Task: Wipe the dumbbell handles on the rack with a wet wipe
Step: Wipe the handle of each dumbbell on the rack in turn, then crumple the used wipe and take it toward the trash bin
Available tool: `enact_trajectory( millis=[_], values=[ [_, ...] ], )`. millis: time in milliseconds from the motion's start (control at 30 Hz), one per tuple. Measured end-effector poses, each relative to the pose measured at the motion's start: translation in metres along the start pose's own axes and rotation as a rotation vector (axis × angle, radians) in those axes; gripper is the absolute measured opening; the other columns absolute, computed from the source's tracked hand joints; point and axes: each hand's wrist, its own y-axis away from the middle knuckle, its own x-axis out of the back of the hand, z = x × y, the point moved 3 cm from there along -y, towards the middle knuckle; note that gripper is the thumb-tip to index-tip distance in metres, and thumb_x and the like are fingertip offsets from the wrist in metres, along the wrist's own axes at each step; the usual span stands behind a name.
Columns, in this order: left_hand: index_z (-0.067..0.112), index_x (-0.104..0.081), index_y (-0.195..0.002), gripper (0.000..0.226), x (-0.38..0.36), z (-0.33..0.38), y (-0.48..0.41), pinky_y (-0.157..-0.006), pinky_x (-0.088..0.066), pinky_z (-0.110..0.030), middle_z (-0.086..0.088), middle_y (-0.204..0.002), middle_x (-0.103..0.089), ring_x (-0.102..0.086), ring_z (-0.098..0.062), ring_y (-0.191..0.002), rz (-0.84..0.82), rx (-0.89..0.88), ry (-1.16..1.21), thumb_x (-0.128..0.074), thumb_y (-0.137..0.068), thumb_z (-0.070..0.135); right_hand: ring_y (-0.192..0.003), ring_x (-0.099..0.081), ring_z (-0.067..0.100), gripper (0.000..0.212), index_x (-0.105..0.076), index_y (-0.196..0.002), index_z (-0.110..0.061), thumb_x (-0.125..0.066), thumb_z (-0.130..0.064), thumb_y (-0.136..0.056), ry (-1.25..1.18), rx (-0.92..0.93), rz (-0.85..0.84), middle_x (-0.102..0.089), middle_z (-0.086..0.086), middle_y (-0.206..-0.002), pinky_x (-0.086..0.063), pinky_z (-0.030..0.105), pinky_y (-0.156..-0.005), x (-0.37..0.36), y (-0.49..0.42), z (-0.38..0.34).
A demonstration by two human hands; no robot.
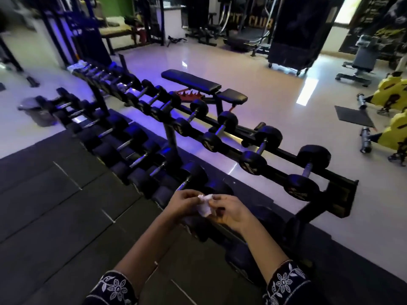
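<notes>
A crumpled white wet wipe is held between both hands just above the near end of the lower rack tier. My left hand pinches its left side and my right hand pinches its right side. The black dumbbell rack runs from lower right to upper left with two tiers. Several black dumbbells with chrome handles sit on it, such as the top-tier one at the right end and a lower-tier one just beyond my left hand. Neither hand touches a handle.
A black flat bench stands behind the rack on the glossy light floor. Yellow machines are at the right edge. A grey bin sits at the left. Black rubber mats cover the floor on my side.
</notes>
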Motion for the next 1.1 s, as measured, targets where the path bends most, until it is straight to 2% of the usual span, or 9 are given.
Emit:
enact_trajectory(
  millis=[100, 167, 233, 333, 500, 667, 833, 933, 1100],
  values=[
    [0.007, -0.069, -0.106, 0.045, 0.026, -0.006, 0.027, -0.083, -0.055, -0.041, -0.013, -0.096, -0.072, -0.067, -0.021, -0.088, -0.018, -0.024, 0.029, -0.076, -0.064, 0.023, -0.070, -0.057, 0.021, 0.021, -0.065, -0.102, -0.002, -0.057, 0.006, -0.083, 0.001, -0.008, -0.074, -0.064, 0.017, -0.088, -0.053, 0.032, -0.065, -0.023, -0.014, 0.008],
    [0.006, -0.066, -0.111, 0.051, 0.043, -0.012, 0.045, -0.078, -0.057, -0.036, -0.013, -0.099, -0.072, -0.068, -0.019, -0.088, 0.021, -0.061, 0.066, -0.080, -0.062, 0.015, -0.066, -0.062, 0.021, 0.017, -0.066, -0.092, -0.001, -0.057, 0.009, -0.082, 0.036, 0.017, -0.122, -0.068, 0.015, -0.080, -0.054, 0.031, -0.062, -0.044, -0.023, 0.014],
    [0.008, -0.068, -0.105, 0.049, 0.065, -0.020, 0.064, -0.071, -0.057, -0.029, -0.008, -0.091, -0.072, -0.067, -0.016, -0.082, 0.165, -0.088, 0.058, -0.083, -0.058, 0.012, -0.064, -0.064, 0.020, 0.016, -0.068, -0.085, -0.002, -0.057, 0.010, -0.081, 0.100, 0.025, -0.172, -0.069, 0.014, -0.076, -0.055, 0.029, -0.059, -0.074, -0.028, 0.023],
    [0.006, -0.071, -0.094, 0.043, 0.108, -0.034, 0.082, -0.069, -0.057, -0.032, -0.006, -0.081, -0.071, -0.066, -0.022, -0.077, 0.394, -0.076, 0.135, -0.083, -0.054, 0.016, -0.065, -0.067, 0.019, 0.019, -0.069, -0.087, 0.000, -0.055, 0.012, -0.081, 0.121, -0.019, -0.288, -0.071, 0.016, -0.080, -0.056, 0.027, -0.059, -0.126, -0.042, 0.039],
    [-0.001, -0.068, -0.088, 0.016, 0.207, -0.046, 0.087, -0.056, -0.056, -0.019, -0.002, -0.068, -0.071, -0.067, -0.011, -0.060, 0.625, 0.010, 0.262, -0.064, -0.081, -0.016, -0.076, -0.068, 0.019, 0.038, -0.063, -0.108, 0.005, -0.051, 0.021, -0.076, 0.212, -0.087, -0.488, -0.070, 0.015, -0.088, -0.056, 0.026, -0.070, -0.222, -0.082, 0.055],
    [-0.004, -0.070, -0.089, 0.011, 0.339, -0.044, 0.075, -0.062, -0.058, -0.025, -0.019, -0.083, -0.068, -0.068, -0.022, -0.067, 0.677, -0.005, 0.260, -0.068, -0.081, -0.011, -0.070, -0.068, 0.019, 0.021, -0.069, -0.090, 0.000, -0.058, 0.015, -0.079, 0.234, -0.045, -0.459, -0.071, 0.014, -0.079, -0.056, 0.028, -0.071, -0.343, -0.149, 0.056],
    [0.000, -0.071, -0.090, 0.032, 0.479, -0.014, 0.072, -0.058, -0.054, -0.026, -0.009, -0.077, -0.069, -0.064, -0.019, -0.067, 0.721, -0.008, 0.229, -0.071, -0.061, 0.014, -0.057, -0.064, 0.018, 0.022, -0.065, -0.086, 0.000, -0.059, 0.018, -0.076, 0.236, -0.034, -0.435, -0.068, 0.012, -0.069, -0.055, 0.026, -0.058, -0.482, -0.212, 0.050],
    [0.005, -0.073, -0.090, 0.027, 0.559, 0.003, 0.058, -0.057, -0.050, -0.021, -0.006, -0.075, -0.069, -0.060, -0.015, -0.066, 0.748, 0.007, 0.228, -0.071, -0.066, 0.016, -0.062, -0.064, 0.022, 0.025, -0.063, -0.092, 0.001, -0.059, 0.019, -0.075, 0.193, -0.025, -0.394, -0.067, 0.015, -0.074, -0.055, 0.031, -0.062, -0.555, -0.256, 0.045],
    [0.007, -0.074, -0.091, 0.012, 0.678, 0.013, 0.007, -0.058, -0.048, -0.026, -0.008, -0.072, -0.068, -0.061, -0.016, -0.065, 0.887, -0.003, 0.287, -0.064, -0.087, 0.002, -0.058, -0.064, 0.017, 0.019, -0.066, -0.086, 0.001, -0.058, 0.016, -0.078, 0.140, -0.024, -0.374, -0.068, 0.014, -0.070, -0.055, 0.026, -0.059, -0.652, -0.345, 0.026]
  ],
)
